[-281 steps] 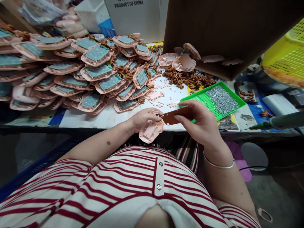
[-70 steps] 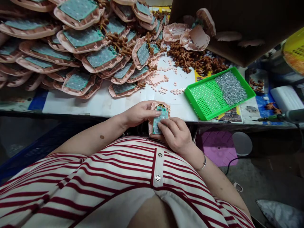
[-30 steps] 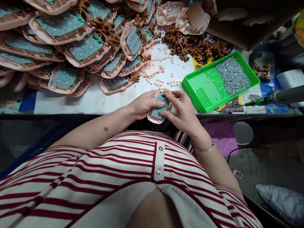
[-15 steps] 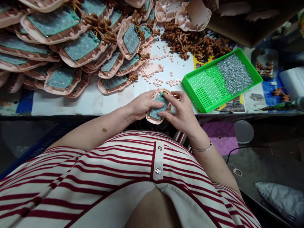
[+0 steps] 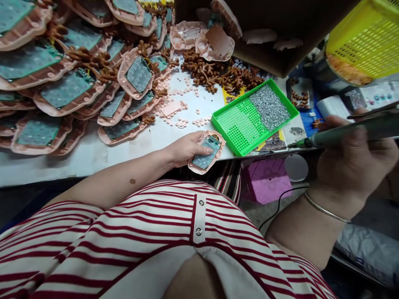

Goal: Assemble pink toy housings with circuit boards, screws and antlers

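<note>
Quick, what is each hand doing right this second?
Left hand: closed on a pink plastic shell with a green circuit board.
Right hand: closed around a grey-green electric screwdriver.

Screwdriver body (right edge) cut off

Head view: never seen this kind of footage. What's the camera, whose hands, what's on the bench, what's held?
The camera sits on a person's head, looking down past a striped shirt at their own hands. The left hand holds a pink shell with a green circuit board in it. The right hand grips an electric screwdriver. On the bench: a pile of similar pink shells with boards, brown rubber parts and a green tray of screws.
</note>
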Demonstrator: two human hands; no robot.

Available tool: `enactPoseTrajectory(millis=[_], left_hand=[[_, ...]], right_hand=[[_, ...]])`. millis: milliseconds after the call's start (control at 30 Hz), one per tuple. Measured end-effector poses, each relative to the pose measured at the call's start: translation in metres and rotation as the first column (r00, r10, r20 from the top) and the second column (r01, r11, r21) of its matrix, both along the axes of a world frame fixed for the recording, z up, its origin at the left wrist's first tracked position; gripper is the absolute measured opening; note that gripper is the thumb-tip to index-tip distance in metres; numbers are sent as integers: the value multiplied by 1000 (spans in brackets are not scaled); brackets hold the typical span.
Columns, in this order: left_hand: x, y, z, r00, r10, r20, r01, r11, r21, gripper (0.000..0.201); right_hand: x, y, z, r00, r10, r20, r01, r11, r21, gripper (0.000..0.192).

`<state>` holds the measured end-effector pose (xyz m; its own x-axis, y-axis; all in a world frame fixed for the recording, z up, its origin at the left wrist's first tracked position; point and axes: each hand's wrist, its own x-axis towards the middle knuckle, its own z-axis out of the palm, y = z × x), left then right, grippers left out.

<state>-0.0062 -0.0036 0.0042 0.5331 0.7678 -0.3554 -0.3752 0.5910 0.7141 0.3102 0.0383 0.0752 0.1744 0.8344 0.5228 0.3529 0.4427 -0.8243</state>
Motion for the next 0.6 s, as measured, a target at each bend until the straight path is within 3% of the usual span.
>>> enactPoseTrajectory(millis=[100,233,367,467,600], left_hand=[[5,4,-2,1000,12,-3,-12,1000,-22,48],[6,5,-3,998,58,-21,-59,996,-73,49],[7,5,-2,996,70,-54,-76,988,-135,50],[8,6,0,997,55,-47,-61,987,-146,50],[6,6,1,999,23,-31,-27,990,-135,46]], right_hand=[[-17,3,1,983,77,-168,-72,997,38,42],[-65,6,0,981,178,-75,-169,979,117,27],[-105,15,-19,991,135,0,-134,979,155,35],[-121,21,-35,990,130,46,-135,984,119,41],[-130,28,-43,971,238,-18,-233,962,139,35]])
